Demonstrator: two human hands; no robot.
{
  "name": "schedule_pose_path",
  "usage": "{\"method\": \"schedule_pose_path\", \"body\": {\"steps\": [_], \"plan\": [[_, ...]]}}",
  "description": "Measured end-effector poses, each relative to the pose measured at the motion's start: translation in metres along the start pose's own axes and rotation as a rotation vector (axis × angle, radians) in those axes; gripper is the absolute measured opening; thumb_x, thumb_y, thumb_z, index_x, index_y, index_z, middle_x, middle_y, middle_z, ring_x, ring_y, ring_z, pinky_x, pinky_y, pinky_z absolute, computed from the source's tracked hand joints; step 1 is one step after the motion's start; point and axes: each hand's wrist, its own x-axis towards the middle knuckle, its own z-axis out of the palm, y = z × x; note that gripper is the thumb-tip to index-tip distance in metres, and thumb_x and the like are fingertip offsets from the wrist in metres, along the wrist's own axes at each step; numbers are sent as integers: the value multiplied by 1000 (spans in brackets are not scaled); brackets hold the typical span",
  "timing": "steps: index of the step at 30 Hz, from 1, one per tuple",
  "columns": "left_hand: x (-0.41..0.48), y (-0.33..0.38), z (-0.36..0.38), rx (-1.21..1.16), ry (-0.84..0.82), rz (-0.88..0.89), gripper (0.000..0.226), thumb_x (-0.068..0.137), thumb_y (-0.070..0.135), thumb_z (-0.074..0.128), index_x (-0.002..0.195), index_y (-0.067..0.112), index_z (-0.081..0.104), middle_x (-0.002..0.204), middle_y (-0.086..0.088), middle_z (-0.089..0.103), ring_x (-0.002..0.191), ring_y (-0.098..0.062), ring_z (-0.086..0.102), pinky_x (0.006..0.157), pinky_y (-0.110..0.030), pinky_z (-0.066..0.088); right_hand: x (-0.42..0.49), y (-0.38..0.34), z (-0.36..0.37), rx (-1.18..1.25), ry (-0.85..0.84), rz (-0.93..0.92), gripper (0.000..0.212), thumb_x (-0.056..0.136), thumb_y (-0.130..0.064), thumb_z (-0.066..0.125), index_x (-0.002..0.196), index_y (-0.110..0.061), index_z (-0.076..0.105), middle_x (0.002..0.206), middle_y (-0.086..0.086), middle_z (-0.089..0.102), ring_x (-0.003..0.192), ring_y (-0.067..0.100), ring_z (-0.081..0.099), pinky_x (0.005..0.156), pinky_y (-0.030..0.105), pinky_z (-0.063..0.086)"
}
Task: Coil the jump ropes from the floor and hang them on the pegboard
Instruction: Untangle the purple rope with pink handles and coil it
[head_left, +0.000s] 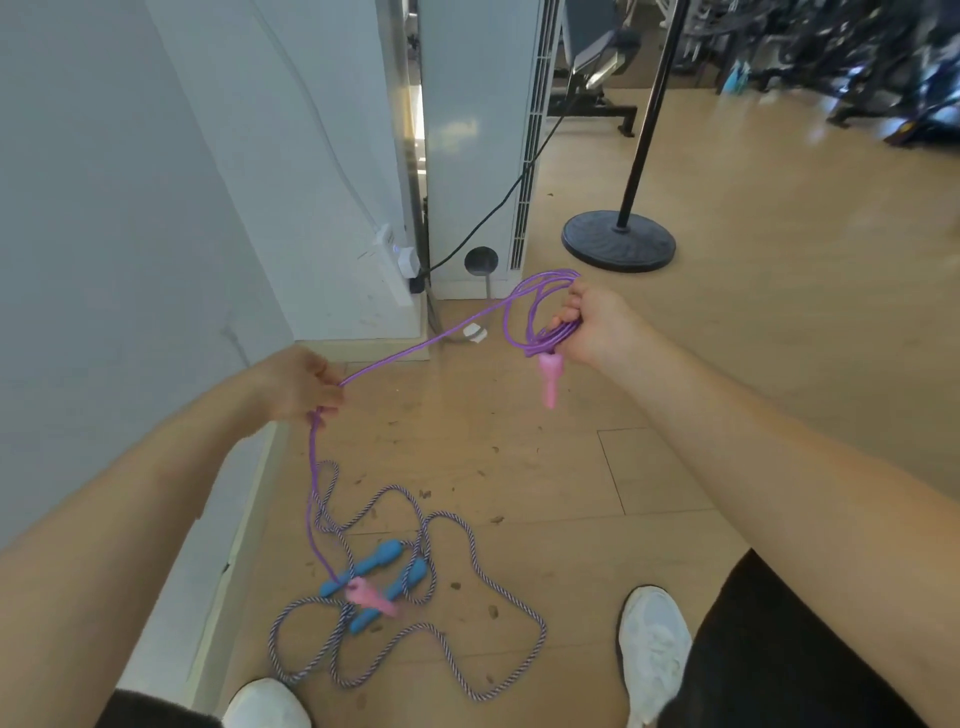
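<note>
My right hand (597, 325) is shut on several loops of a purple jump rope (421, 345), and one pink handle (549, 382) dangles below the fist. The rope runs taut down-left to my left hand (301, 384), which pinches it, then drops to the floor. Its other pink handle (371, 597) hangs blurred just above the pile. On the wooden floor lie striped purple-white ropes (498, 587) in loose tangles, with blue handles (376, 558) in the middle. No pegboard is in view.
A white wall (104, 260) stands close on the left, with a power strip (397, 260) and a black cable. A tall white appliance (478, 130) is ahead. A black pole stand with round base (618, 239) is at right. My white shoes (654, 644) flank the pile.
</note>
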Motion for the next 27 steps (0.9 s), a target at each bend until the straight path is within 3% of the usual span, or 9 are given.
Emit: {"method": "schedule_pose_path", "body": {"steps": [3,6,8,11,16,21,24,27], "plan": [[-1,2,-1,-239,65,9,13,94,9,66,85,6,58,78,-12,65,63,-28,67,64,-33,57,5,5,-1,-48,80,-17,34,101,-12,40,67,-18,40,38,-6,28,33,10,23,45,22,25],[-1,10,0,-420,119,77,17,96,16,66,86,6,56,80,-11,60,58,-27,62,61,-37,60,7,10,0,-133,58,-13,35,101,-12,42,66,-18,42,42,-6,30,35,10,26,46,23,28],[0,15,2,-382,170,140,21,95,20,67,83,7,56,76,-9,61,51,-23,54,56,-33,54,7,15,2,-215,3,10,35,101,-17,45,66,-19,43,42,-6,34,35,10,32,48,23,31],[-1,21,3,-7,245,247,26,93,29,68,76,11,60,69,-1,66,58,-21,53,62,-32,45,3,23,7,-347,-69,4,36,101,-20,49,65,-17,45,49,-4,40,37,11,39,47,23,37],[-14,31,11,328,-3,274,25,93,29,63,72,15,67,64,4,64,61,-17,53,65,-32,43,-13,39,15,-584,-201,-54,28,98,-20,54,71,-14,55,60,0,50,41,12,48,50,24,43],[-24,42,20,221,-208,361,29,98,28,61,72,18,71,54,10,54,51,-4,44,56,-22,35,-37,57,18,-756,-318,-127,16,99,-16,57,85,-9,62,68,6,62,53,18,58,50,24,51],[-28,47,22,78,-183,425,32,98,35,60,77,14,72,51,14,52,48,-1,43,52,-14,33,-49,70,18,-853,-404,-198,14,101,-16,54,98,-5,62,77,11,68,62,21,64,59,26,56],[-29,49,21,-22,-109,473,32,98,35,61,79,14,75,50,15,51,48,-1,45,52,-12,34,-57,78,18,-836,-516,-148,22,102,-16,52,114,0,63,88,16,71,74,24,66,60,26,55]]}}
